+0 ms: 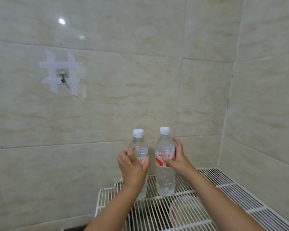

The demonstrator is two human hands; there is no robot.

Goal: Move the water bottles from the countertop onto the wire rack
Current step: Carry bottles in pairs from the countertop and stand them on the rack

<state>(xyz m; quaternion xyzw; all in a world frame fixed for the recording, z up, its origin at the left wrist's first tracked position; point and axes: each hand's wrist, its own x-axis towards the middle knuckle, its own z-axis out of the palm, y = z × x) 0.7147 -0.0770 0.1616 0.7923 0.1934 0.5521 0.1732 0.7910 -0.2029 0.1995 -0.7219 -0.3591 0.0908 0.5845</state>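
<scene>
Two clear water bottles with white caps and red-and-white labels stand upright on the white wire rack (187, 214), close to the tiled wall. My left hand (132, 165) grips the left bottle (139, 147) around its middle. My right hand (177, 157) wraps the right bottle (165, 174) at its label, thumb in front and fingers behind. The bottles' bases sit on the rack's wires; my left wrist hides part of the left bottle's lower half.
Beige marble-look tiles form a corner behind and to the right of the rack. A metal hook (63, 77) fixed with white tape sticks out of the wall at upper left. Something pale and round shows dimly beneath the rack wires (182, 207).
</scene>
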